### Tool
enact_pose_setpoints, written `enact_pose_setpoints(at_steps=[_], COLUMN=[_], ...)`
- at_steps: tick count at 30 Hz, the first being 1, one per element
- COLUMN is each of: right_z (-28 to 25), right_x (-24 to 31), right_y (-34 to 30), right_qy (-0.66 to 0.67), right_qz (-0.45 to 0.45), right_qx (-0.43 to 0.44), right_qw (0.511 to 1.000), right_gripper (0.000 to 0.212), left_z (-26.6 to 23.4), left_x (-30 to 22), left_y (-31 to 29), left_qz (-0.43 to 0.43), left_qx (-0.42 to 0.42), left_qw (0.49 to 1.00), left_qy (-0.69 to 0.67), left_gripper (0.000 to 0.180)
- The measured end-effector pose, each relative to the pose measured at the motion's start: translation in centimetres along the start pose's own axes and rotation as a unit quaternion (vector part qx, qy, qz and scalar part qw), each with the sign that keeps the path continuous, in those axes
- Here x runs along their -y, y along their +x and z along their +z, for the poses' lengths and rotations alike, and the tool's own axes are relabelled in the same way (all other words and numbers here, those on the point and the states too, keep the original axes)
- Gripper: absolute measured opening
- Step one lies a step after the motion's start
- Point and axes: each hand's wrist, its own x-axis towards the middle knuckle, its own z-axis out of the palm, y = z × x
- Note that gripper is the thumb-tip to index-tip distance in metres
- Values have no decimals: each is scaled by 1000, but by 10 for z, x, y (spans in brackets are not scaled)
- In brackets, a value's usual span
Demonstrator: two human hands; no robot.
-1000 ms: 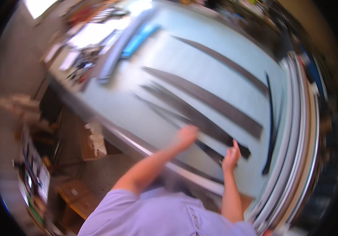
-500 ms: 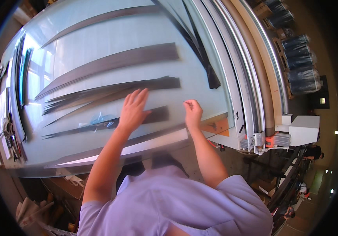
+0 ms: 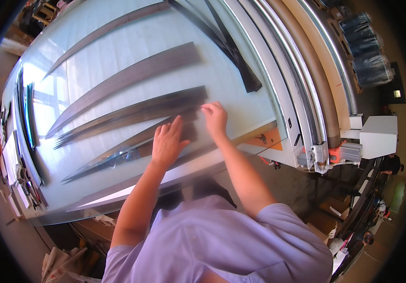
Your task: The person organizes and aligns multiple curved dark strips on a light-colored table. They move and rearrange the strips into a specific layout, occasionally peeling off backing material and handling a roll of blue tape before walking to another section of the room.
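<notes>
My left hand [image 3: 166, 144] lies flat with its fingers stretched out, over the dark strips nearest me. Under it a long dark tapered strip [image 3: 118, 153] runs from its narrow left tip up toward my right hand. My right hand [image 3: 215, 119] is closed in a pinch, its fingertips by the wide right end of that strip; what is between them is too small to make out. Just beyond lies a fanned stack of dark strips [image 3: 137, 109]. Farther off are a wide grey-brown strip [image 3: 132, 74] and a thinner curved strip [image 3: 104, 27].
The strips lie on a pale glossy table [image 3: 241, 113]. Black strips [image 3: 233, 56] cross at its far right. Along the right runs a machine with metal rails and a brown roller [image 3: 314, 80]. An orange-brown panel [image 3: 266, 138] sits by the near right corner. Tools [image 3: 26, 181] lie at left.
A strip from the fanned stack has shifted toward me and lies over the nearest strips. Both hands have moved relative to the strips, the right one to their right ends. The view has turned slightly.
</notes>
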Motion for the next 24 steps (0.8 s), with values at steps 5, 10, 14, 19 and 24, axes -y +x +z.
enact_pose_setpoints(at_steps=[5,10,14,19,24], right_z=[3,14,13,10,3], right_x=[5,2,8,8,0], right_y=[-13,-26,-25,-19,-21], right_qy=[-94,-84,-89,-21,-53], right_qz=[-138,-194,-159,-101,-33], right_qx=[3,18,0,-6,6], right_qw=[986,977,983,995,998], right_gripper=[6,6,6,8,10], left_z=[-5,-4,-8,-10,-19], left_x=[-2,1,2,1,-3], left_y=[0,-1,0,3,10], left_qz=[9,17,14,4,15], left_qx=[-5,-4,1,11,17], left_qw=[1000,1000,1000,999,999], left_qy=[-18,-22,-28,-47,-35], left_gripper=[71,70,68,66,61])
